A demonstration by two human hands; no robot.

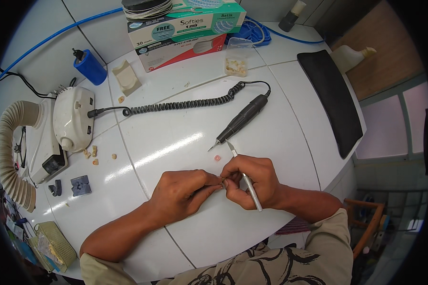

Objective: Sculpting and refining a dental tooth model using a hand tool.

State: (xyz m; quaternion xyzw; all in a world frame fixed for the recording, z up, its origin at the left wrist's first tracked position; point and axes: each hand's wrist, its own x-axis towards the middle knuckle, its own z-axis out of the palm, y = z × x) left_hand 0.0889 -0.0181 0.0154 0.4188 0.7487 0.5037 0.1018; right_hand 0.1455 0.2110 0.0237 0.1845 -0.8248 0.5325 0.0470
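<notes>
My left hand (178, 194) is closed in a pinch, its thumb and forefinger meeting the fingertips of my right hand (260, 179). Between them is a tiny dark piece (222, 183), mostly hidden and too small to name. A silver craft knife (252, 194) is tucked through the curled fingers of my right hand, its blade pointing away from me and its handle end toward me. Just beyond my hands lies a small pink block (217, 157). Near the knife blade rests a black rotary handpiece (243, 118) with a thin bur at its tip.
A coiled black cord (180, 105) links the handpiece to a white control box (73, 118). Left of that bends a ribbed hose (9, 142). Small tan pieces (94, 151) lie nearby. Mask boxes (180, 35) and a clear container (236, 64) stand behind; a black pad (330, 99) lies right.
</notes>
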